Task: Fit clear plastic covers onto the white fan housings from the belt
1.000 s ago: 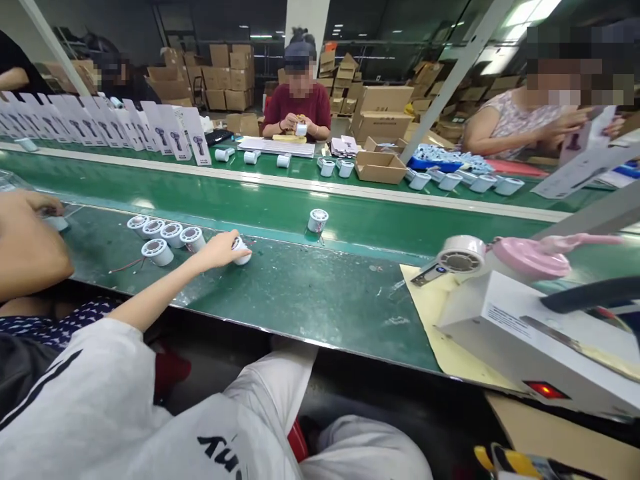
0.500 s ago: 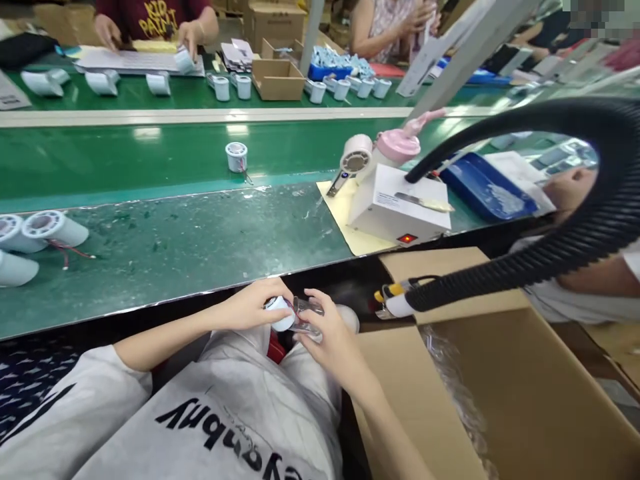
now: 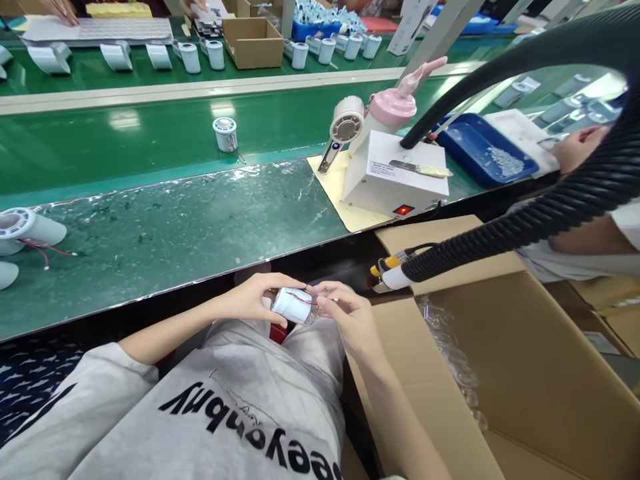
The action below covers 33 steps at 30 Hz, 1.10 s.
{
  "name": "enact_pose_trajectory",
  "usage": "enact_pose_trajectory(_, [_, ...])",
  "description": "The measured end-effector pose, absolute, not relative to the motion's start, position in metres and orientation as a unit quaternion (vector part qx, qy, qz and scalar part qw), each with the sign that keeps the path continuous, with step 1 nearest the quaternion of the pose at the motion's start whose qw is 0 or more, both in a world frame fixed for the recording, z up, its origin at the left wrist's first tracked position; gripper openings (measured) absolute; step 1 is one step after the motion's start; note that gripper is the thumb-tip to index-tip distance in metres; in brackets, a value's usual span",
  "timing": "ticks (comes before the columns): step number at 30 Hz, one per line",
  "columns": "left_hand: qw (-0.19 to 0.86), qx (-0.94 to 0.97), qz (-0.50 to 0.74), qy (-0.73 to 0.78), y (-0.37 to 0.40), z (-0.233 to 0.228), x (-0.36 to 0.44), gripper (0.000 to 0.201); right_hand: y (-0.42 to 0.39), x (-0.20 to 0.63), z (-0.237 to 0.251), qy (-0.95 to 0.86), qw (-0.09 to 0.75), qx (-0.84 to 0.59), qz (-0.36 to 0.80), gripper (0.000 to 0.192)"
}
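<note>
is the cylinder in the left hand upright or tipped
Tipped: the cylinder lies sideways in the left hand, its length running toward the right hand.

Observed one pale blue cylinder (image 3: 293,306), held in air on its side, left of the open carton (image 3: 535,360) and apart from it, with long axis roughly toward it. Noted thin red wires (image 3: 302,299) along the flank, reaching the carton-side end. Saw clear plastic piece (image 3: 313,316) at that same end; could not tell depth of overlap.
</note>
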<state>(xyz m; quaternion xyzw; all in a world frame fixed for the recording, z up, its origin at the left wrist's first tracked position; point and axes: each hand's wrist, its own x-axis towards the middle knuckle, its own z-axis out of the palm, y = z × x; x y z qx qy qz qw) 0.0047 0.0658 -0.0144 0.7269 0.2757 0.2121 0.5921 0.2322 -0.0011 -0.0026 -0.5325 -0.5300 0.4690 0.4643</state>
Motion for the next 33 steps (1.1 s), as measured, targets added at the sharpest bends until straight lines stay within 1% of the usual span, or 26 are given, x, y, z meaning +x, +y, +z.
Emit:
enact_pose_trajectory(2, [0.654,0.659,0.218,0.300,0.060,-0.015,0.006,0.072,-0.003,0.235,-0.004,-0.545,0.472,-0.503,0.476,0.028])
enact_pose_trajectory(4, [0.707,0.584,0.232,0.326,0.055,-0.016,0.007,0.075,-0.007,0.237,-0.004,-0.607,0.454,-0.481,0.440,0.019])
enact_pose_trajectory(6, [0.737,0.536,0.242,0.332,0.050,-0.017,0.007,0.075,-0.012,0.239,-0.002,-0.675,0.422,-0.468,0.384,0.027])
enact_pose_trajectory(7, [0.744,0.528,0.242,0.331,0.048,-0.017,0.007,0.074,-0.015,0.240,-0.001,-0.698,0.409,-0.464,0.361,0.031])
enact_pose_trajectory(9, [0.744,0.538,0.231,0.322,0.046,-0.015,0.005,0.076,-0.017,0.241,0.002,-0.722,0.394,-0.455,0.341,0.030])
enact_pose_trajectory(11, [0.724,0.572,0.215,0.319,0.046,-0.011,0.003,0.082,-0.019,0.243,0.003,-0.725,0.394,-0.452,0.340,0.029])
enact_pose_trajectory(14, [0.670,0.640,0.210,0.311,0.048,-0.003,0.000,0.087,-0.019,0.245,0.003,-0.713,0.404,-0.453,0.353,0.031])
enact_pose_trajectory(19, [0.597,0.723,0.237,0.256,0.052,0.006,-0.001,0.076,-0.022,0.246,0.003,-0.670,0.410,-0.471,0.402,0.039])
enact_pose_trajectory(23, [0.583,0.741,0.236,0.233,0.054,0.011,-0.001,0.073,-0.024,0.244,0.006,-0.617,0.425,-0.467,0.469,0.045])
enact_pose_trajectory(26, [0.592,0.734,0.229,0.241,0.053,0.013,-0.003,0.073,-0.023,0.243,0.007,-0.581,0.425,-0.467,0.514,0.048])
enact_pose_trajectory(29, [0.645,0.684,0.224,0.255,0.053,0.009,-0.001,0.078,-0.023,0.243,0.000,-0.545,0.424,-0.472,0.548,0.051])
enact_pose_trajectory(33, [0.740,0.570,0.218,0.282,0.063,-0.004,0.016,0.086,-0.029,0.244,-0.026,-0.483,0.483,-0.488,0.544,0.052])
